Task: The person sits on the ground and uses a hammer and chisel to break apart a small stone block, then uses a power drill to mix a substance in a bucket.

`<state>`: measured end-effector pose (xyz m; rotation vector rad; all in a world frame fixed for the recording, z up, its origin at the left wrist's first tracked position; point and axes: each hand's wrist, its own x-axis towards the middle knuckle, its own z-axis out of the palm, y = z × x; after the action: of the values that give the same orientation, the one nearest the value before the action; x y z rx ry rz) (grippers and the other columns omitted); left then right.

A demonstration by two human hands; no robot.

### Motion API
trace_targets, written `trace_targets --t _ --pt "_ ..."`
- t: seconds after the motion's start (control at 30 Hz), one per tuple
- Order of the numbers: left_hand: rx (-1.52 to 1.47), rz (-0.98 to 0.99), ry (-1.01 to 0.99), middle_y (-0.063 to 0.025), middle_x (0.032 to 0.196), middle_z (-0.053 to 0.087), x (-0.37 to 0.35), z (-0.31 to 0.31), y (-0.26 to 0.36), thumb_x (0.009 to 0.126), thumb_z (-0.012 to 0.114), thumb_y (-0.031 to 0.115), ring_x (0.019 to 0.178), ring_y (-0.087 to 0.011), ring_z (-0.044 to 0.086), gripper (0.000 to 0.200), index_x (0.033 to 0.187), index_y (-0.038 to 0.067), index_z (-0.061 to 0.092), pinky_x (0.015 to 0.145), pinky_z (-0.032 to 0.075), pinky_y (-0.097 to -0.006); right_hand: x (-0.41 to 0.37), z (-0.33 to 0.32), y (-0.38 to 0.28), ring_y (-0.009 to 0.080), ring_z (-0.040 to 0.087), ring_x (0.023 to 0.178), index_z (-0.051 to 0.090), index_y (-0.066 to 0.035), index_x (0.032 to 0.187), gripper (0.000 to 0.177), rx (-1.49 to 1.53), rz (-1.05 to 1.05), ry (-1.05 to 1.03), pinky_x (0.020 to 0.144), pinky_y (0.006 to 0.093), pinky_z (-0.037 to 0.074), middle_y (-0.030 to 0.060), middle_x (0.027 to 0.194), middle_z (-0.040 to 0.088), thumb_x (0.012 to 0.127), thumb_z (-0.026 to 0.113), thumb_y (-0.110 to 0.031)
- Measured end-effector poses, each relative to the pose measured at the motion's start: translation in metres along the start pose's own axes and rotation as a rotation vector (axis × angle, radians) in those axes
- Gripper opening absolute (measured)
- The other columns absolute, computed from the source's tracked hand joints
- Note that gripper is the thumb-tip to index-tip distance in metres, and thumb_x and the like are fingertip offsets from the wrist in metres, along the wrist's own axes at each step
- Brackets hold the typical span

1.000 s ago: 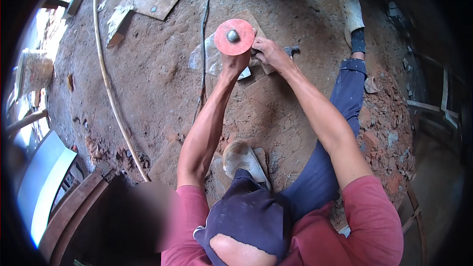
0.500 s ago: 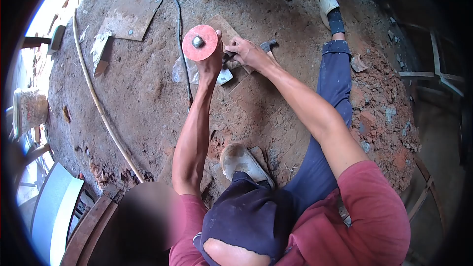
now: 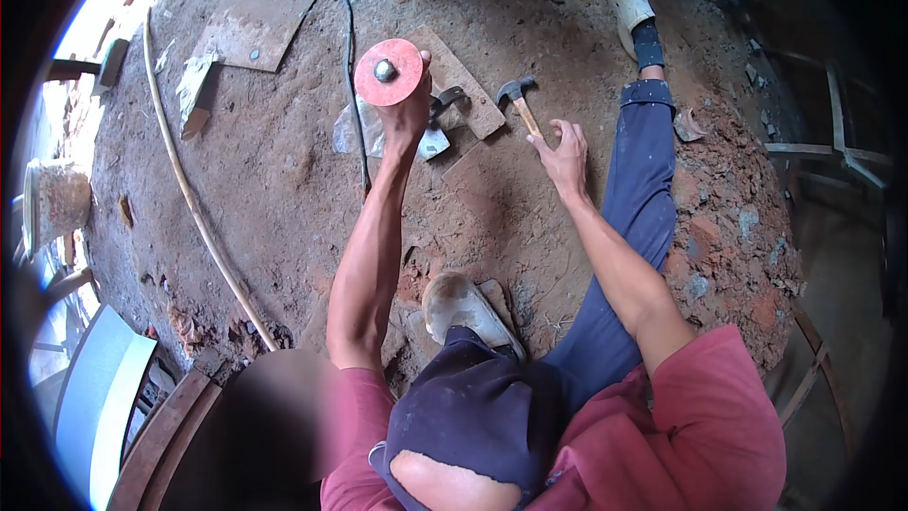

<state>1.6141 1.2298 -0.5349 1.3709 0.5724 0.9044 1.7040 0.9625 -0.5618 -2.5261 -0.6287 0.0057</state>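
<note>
My left hand (image 3: pixel 409 116) is wrapped round a tool topped by a red disc (image 3: pixel 403 59) with a round metal piece at its centre. The disc hides most of the fingers and the tool body. To the right, my right hand (image 3: pixel 566 155) has its fingers apart, with the thumb by the lower end of a hammer's wooden handle (image 3: pixel 526 117). The hammer's dark head (image 3: pixel 515 88) lies at the edge of a flat brown board (image 3: pixel 480 106). Between the left hand and that board is a dark curved piece (image 3: pixel 448 100), above a crumpled clear plastic sheet (image 3: pixel 371 135).
A dark cable (image 3: pixel 349 47) runs down past the red disc. On the left, a long pale pole (image 3: pixel 186 185) lies on the dirt beside a larger board (image 3: pixel 255 38). Rubble (image 3: pixel 724 255) is heaped right of my outstretched leg. A bucket (image 3: pixel 59 201) stands far left.
My right hand has let go of the dark piece beside the left hand and moved right and down to the hammer handle. The left hand holds the disc tool almost where it was.
</note>
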Motion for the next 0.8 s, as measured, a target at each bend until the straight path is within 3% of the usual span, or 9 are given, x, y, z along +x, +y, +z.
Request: trace_targets --t 0.27,0.33,0.47,0.53,0.57,0.6,0.67,0.7,0.8 --pt "0.099 -0.035 -0.029 0.0002 0.063 0.047 -0.001 0.000 0.005 0.090 0.067 0.019 0.059 -0.0126 0.045 0.027 0.071 0.005 0.054 0.053 0.037 -0.0309 -0.009 0.013 0.014 0.0345 0.057 0.087 0.061 0.000 0.099 0.035 0.001 0.026 -0.138 0.077 0.0433 0.045 0.0169 0.090 0.058 0.079 0.076 -0.025" --pt "0.195 0.160 0.029 0.0027 0.059 0.046 -0.001 0.004 0.001 0.091 0.065 0.017 0.053 -0.0074 0.042 0.029 0.068 0.008 0.050 0.048 0.031 -0.0251 -0.010 0.018 0.018 0.0362 0.057 0.087 0.060 0.000 0.097 0.028 -0.112 -0.082 -0.087 0.075 0.0442 0.045 0.0186 0.090 0.057 0.084 0.069 -0.022" --pt "0.183 0.125 0.054 0.0030 0.058 0.044 -0.004 0.006 0.013 0.089 0.067 0.020 0.053 -0.0089 0.041 0.031 0.066 0.008 0.050 0.048 0.031 -0.0277 -0.004 0.010 0.010 0.0371 0.059 0.078 0.059 0.001 0.096 0.022 -0.194 -0.195 0.044 0.070 0.0443 0.047 0.0178 0.084 0.061 0.088 0.063 -0.019" --pt "0.268 0.191 0.078 0.0009 0.061 0.043 -0.006 0.007 0.016 0.088 0.068 0.019 0.057 -0.0119 0.042 0.029 0.068 0.007 0.051 0.052 0.035 -0.0327 0.003 -0.016 -0.012 0.0402 0.061 0.073 0.057 0.002 0.098 0.021 -0.112 0.139 -0.171 0.066 0.0474 0.047 0.0194 0.082 0.066 0.090 0.059 -0.018" --pt "0.262 0.214 0.078 0.0006 0.061 0.043 -0.005 0.008 0.017 0.088 0.068 0.018 0.058 -0.0121 0.042 0.028 0.068 0.006 0.051 0.052 0.036 -0.0332 0.005 -0.017 -0.007 0.0317 0.063 0.064 0.058 0.001 0.103 0.022 -0.143 0.072 -0.145 0.060 0.0422 0.048 0.0155 0.076 0.067 0.093 0.056 -0.018" --pt "0.258 0.237 0.079 0.0002 0.062 0.044 -0.005 0.008 0.017 0.088 0.068 0.017 0.059 -0.0124 0.043 0.028 0.068 0.006 0.051 0.053 0.036 -0.0337 0.010 -0.023 -0.009 0.0317 0.063 0.064 0.058 0.001 0.103 0.022 -0.141 0.052 -0.145 0.060 0.0422 0.048 0.0155 0.076 0.067 0.093 0.056 -0.018" --pt "0.249 0.231 0.063 0.0007 0.062 0.045 -0.006 0.008 0.016 0.088 0.068 0.017 0.058 -0.0118 0.043 0.026 0.070 0.006 0.053 0.052 0.036 -0.0322 0.020 -0.049 -0.033 0.0157 0.054 0.058 0.057 0.000 0.114 0.027 0.190 0.143 -0.300 0.054 0.0320 0.043 0.0048 0.069 0.059 0.096 0.055 -0.020" --pt "0.223 0.191 0.057 0.0013 0.061 0.045 -0.005 0.008 0.018 0.088 0.069 0.017 0.057 -0.0113 0.044 0.026 0.070 0.006 0.053 0.051 0.036 -0.0312 0.025 -0.060 -0.038 0.0061 0.042 0.055 0.058 0.001 0.118 0.031 0.438 0.163 -0.394 0.051 0.0259 0.036 -0.0029 0.066 0.048 0.099 0.054 -0.024" --pt "0.201 0.143 0.052 0.0023 0.061 0.047 -0.005 0.007 0.012 0.087 0.070 0.019 0.056 -0.0103 0.044 0.026 0.070 0.007 0.054 0.050 0.036 -0.0294 0.024 -0.128 -0.136 0.0058 0.038 0.052 0.060 0.002 0.114 0.034 0.719 0.070 -0.459 0.049 0.0257 0.033 -0.0043 0.066 0.045 0.101 0.050 -0.027"
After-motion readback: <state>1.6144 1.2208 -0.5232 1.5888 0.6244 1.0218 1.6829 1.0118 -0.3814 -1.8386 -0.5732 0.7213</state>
